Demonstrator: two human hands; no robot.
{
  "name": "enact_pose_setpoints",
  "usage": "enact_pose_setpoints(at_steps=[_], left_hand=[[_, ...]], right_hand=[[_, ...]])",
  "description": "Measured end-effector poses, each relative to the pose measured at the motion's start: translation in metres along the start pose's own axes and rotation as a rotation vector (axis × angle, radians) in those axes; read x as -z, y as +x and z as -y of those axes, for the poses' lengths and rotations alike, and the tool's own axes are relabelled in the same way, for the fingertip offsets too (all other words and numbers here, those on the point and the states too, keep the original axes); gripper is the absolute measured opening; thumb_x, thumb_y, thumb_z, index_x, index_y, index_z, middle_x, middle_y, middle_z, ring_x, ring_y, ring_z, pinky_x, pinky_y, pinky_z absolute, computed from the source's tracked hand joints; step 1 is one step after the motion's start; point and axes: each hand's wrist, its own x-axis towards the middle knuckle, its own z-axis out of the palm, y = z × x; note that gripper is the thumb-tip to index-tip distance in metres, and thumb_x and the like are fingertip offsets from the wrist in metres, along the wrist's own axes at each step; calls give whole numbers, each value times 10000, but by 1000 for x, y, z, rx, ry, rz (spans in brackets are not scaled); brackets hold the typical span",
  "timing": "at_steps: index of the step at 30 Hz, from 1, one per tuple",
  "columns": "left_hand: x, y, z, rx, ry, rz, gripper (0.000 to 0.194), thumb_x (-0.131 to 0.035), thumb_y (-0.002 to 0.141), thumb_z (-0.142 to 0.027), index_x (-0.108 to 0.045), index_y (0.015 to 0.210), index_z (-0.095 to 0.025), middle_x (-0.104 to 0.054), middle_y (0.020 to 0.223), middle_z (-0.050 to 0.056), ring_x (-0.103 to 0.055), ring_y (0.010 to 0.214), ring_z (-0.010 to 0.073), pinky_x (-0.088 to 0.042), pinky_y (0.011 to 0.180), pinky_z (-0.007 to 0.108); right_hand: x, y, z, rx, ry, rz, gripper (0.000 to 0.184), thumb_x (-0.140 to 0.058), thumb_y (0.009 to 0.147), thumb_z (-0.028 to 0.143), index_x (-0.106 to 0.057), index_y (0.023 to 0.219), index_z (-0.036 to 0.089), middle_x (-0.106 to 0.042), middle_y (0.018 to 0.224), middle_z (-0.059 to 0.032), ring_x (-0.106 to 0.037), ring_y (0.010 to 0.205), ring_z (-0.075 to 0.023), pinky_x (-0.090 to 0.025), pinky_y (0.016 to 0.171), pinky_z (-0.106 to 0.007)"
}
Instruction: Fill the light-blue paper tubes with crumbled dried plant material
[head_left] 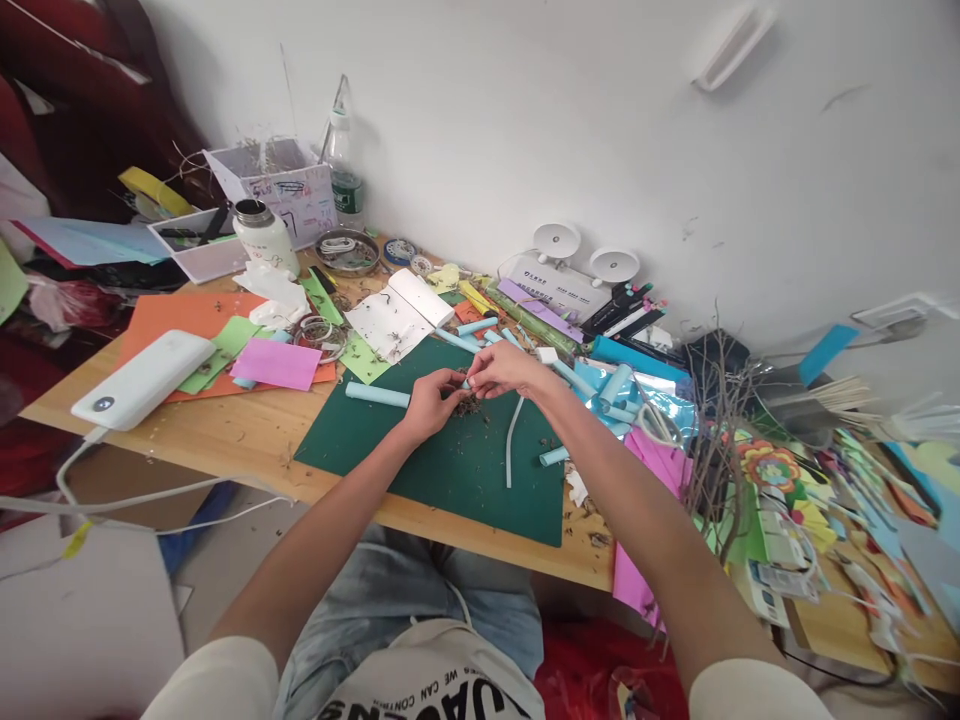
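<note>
Over the green cutting mat (pixel 442 480), my left hand (pixel 435 402) and my right hand (pixel 504 370) meet with fingertips pinched together. Between them shows a bit of light blue rolled paper (pixel 466 385), mostly hidden by the fingers. Just below the fingertips lies a small heap of brown dried plant bits (pixel 471 405). A light blue paper tube (pixel 375 394) lies on the mat left of my left hand. A thin pale strip (pixel 513 445) curves on the mat below my right hand. More light blue tubes (pixel 574 378) lie to the right.
A white power bank (pixel 142 378) with a cable is at the left edge. Behind stand a white bottle (pixel 264 238) and a plastic bottle (pixel 346 180). A tissue roll (pixel 405 310) lies beyond the mat. Dry twigs (pixel 720 440) and coloured paper crowd the right side.
</note>
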Motion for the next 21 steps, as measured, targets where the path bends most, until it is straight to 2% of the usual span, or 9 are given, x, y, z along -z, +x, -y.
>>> enact_pose_setpoints(at_steps=[3, 10, 18, 21], left_hand=[[2, 0, -3, 6, -22, -12, 185, -660, 814, -303, -674, 921, -152, -697, 872, 56, -662, 746, 160, -564, 693, 278], [1, 2, -3, 1, 6, -8, 187, -673, 800, -298, -680, 920, -154, -698, 869, 54, -653, 756, 160, -564, 704, 284], [-1, 3, -3, 12, -22, -1, 220, -683, 788, -335, -687, 911, -152, -692, 849, 51, -648, 775, 161, -571, 718, 284], [-1, 4, -3, 32, -35, -13, 238, -682, 782, -342, -687, 912, -143, -694, 864, 53, -644, 767, 157, -578, 718, 287]], right_hand=[[-4, -3, 9, -16, -45, -34, 139, -768, 679, 90, -646, 634, 140, -657, 512, -29, -660, 524, -142, -563, 495, -204], [5, -7, 4, -59, 36, 54, 132, -800, 685, 166, -687, 740, 125, -724, 649, -65, -710, 624, -161, -616, 599, -238], [-5, -3, 13, -59, -163, -53, 156, -794, 616, 101, -641, 597, 124, -671, 527, -46, -683, 543, -164, -588, 507, -214], [-6, -1, 11, 36, -211, -88, 168, -790, 617, 102, -632, 570, 138, -653, 504, -51, -677, 543, -180, -576, 498, -233]])
